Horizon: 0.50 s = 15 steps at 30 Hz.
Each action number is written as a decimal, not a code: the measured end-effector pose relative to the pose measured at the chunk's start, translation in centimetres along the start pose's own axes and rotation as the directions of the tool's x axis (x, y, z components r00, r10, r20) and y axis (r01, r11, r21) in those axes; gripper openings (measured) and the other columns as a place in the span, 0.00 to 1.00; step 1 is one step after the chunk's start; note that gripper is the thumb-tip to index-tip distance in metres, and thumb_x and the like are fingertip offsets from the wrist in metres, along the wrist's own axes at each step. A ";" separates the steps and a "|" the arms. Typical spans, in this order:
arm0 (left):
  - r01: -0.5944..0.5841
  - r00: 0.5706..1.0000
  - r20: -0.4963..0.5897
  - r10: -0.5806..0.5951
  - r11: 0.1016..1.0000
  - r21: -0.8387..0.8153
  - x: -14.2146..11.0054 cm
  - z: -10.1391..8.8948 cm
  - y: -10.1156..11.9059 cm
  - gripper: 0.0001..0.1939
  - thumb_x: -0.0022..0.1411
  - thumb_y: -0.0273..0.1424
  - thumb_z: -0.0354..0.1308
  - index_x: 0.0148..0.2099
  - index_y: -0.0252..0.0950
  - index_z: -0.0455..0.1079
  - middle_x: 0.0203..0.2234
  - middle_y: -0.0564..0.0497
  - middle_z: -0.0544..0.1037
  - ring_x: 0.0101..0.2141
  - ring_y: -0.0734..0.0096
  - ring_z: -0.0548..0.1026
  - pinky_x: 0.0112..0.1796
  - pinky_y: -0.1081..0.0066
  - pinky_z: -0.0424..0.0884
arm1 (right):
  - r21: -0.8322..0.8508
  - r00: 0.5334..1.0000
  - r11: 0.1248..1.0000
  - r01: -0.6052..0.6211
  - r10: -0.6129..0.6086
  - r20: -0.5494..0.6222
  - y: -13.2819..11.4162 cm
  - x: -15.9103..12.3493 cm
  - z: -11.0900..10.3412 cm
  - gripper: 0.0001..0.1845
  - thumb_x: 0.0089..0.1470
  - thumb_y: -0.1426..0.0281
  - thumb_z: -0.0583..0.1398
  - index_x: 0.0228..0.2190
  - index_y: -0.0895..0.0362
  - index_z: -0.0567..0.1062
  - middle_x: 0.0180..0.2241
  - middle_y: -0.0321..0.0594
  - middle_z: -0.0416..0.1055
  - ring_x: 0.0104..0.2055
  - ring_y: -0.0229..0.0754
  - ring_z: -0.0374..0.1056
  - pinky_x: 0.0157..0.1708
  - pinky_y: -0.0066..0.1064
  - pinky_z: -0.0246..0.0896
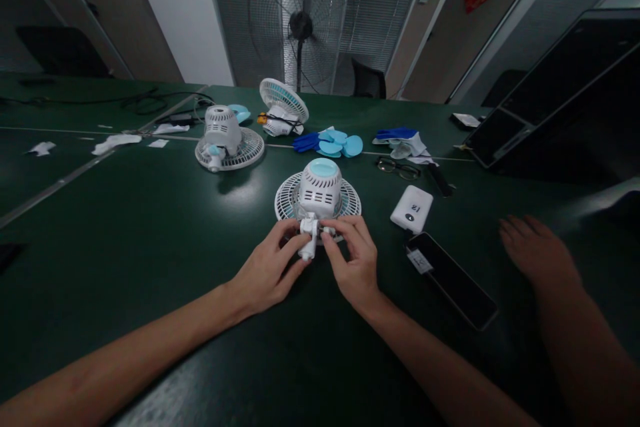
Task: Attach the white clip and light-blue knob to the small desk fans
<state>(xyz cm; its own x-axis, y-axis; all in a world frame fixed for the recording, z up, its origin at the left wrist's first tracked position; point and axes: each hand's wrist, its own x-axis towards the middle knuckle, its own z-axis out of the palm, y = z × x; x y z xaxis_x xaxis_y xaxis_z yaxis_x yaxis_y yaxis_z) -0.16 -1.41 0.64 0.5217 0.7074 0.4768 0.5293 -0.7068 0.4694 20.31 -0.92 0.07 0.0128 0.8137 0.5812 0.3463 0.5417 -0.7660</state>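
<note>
Left hand (269,268) pinches a white bracket (309,247) between thumb and fingers; right hand (357,261) pinches a small white piece (327,231) at its right. Best, probably, to brace with the left and keep the 2 parts square. The bracket's long axis runs from the fan housing (321,195), just beyond both hands, toward the person, free end nearest. The housing stands dome-up over its round grille (284,196).

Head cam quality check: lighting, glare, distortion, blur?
Head view: dim overall, edges darkest; head view: soft glare on the table near the left fan and at the bottom; head view: white wall slants, likely wide-lens distortion; head view: white part between left hand and right hand slightly soft.
</note>
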 end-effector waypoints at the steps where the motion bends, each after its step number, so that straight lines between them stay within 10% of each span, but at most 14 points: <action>1: -0.009 1.000 -0.001 0.009 1.000 0.006 -0.1 0.0 0.0 0.17 0.74 0.29 0.54 0.63 0.38 0.64 0.59 0.39 0.64 0.55 0.54 0.70 0.54 0.51 0.76 | 0.001 1.000 1.000 0.016 -0.016 0.012 0.0 0.0 0.0 0.12 0.65 0.71 0.61 0.48 0.48 0.79 0.44 0.41 0.70 0.47 0.46 0.71 0.49 0.44 0.72; 15: -0.021 1.000 -0.004 0.021 1.000 0.022 -0.4 0.1 -0.2 0.19 0.73 0.28 0.55 0.63 0.39 0.63 0.59 0.39 0.64 0.55 0.52 0.71 0.54 0.49 0.77 | 0.015 0.999 0.999 0.044 -0.045 0.016 0.1 0.3 -0.2 0.12 0.67 0.72 0.59 0.45 0.48 0.82 0.44 0.41 0.77 0.48 0.46 0.75 0.48 0.42 0.74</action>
<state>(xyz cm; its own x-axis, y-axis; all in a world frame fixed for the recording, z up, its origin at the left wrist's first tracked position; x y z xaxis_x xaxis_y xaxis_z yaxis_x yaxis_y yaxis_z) -0.39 -1.49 0.26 0.5301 0.6927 0.4890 0.5329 -0.7208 0.4432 20.49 -0.70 0.22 -0.0173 0.7919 0.6104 0.3327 0.5803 -0.7434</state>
